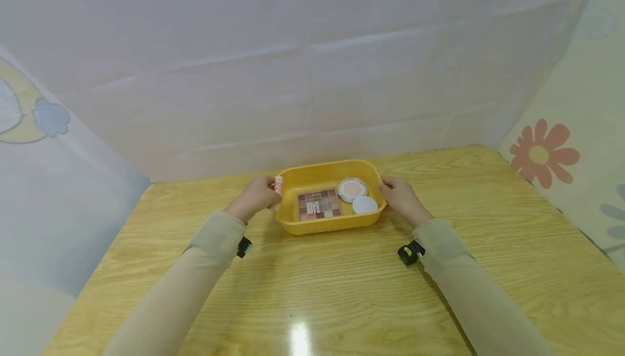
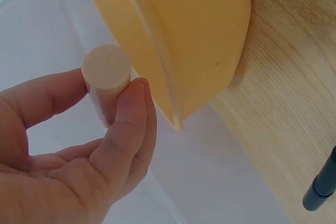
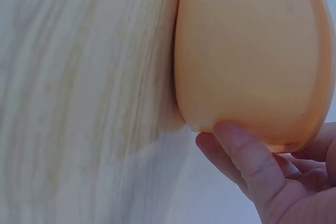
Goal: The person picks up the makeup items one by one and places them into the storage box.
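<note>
In the head view, a yellow plastic basket [image 1: 312, 228] stands on the wooden table near the wall. An eyeshadow palette [image 1: 319, 204], a round compact [image 1: 352, 189] and a white round-lidded container [image 1: 364, 204] lie inside it. My left hand [image 1: 255, 198] pinches a small pale tube with red lettering [image 1: 278, 184], beside the basket's left end. In the left wrist view the tube [image 2: 107, 69] shows its flat round end, just off the basket wall [image 2: 205, 35]. With my right hand [image 1: 401, 198] I grip the basket's right end; in the right wrist view, fingers [image 3: 244, 156] press its outer wall.
The wooden table [image 1: 312, 280] reaches toward me and out to both sides. Behind it hangs a pale sheet wall [image 1: 312, 74]. A dark cylindrical thing [image 2: 321, 184] shows at the right edge of the left wrist view; I cannot tell what it is.
</note>
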A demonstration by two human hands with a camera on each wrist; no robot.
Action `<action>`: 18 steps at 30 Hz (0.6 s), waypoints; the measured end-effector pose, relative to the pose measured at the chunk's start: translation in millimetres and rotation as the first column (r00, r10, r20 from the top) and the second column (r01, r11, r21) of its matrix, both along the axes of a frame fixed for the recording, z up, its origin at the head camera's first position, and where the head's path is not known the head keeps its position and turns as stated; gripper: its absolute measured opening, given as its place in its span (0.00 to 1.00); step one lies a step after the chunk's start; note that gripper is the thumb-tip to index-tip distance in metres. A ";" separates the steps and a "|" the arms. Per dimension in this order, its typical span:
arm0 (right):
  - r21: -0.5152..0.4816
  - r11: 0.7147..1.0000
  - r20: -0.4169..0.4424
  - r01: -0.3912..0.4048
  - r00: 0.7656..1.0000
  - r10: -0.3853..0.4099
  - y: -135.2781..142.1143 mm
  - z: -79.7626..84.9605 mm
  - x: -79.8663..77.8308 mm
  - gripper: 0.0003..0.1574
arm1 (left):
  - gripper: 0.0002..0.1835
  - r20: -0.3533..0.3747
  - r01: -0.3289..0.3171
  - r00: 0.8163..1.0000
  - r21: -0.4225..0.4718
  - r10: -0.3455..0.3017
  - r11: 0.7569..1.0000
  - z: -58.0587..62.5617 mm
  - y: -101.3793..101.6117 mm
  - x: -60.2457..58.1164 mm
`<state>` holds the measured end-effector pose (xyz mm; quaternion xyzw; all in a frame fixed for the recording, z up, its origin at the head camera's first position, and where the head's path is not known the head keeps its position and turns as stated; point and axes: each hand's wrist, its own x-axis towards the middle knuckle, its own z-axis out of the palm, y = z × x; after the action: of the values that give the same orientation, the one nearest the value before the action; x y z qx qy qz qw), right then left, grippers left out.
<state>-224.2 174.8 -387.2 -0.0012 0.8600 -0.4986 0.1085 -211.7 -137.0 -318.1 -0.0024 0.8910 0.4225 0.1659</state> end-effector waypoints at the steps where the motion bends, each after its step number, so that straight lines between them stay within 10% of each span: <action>1: -0.002 1.000 0.002 0.003 1.000 -0.003 0.0 0.2 -0.3 0.31 | 0.29 -0.005 0.007 1.000 -0.003 -0.007 1.000 0.3 0.0 -0.5; 18: 0.008 1.000 0.008 0.000 1.000 0.000 -0.3 -0.1 0.5 0.32 | 0.34 -0.022 0.070 0.997 -0.016 -0.071 0.997 5.6 7.1 -3.7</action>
<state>-223.7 174.5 -387.3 0.0011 0.8616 -0.4951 0.1120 -215.4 -129.9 -312.5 0.0327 0.8956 0.4097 0.1705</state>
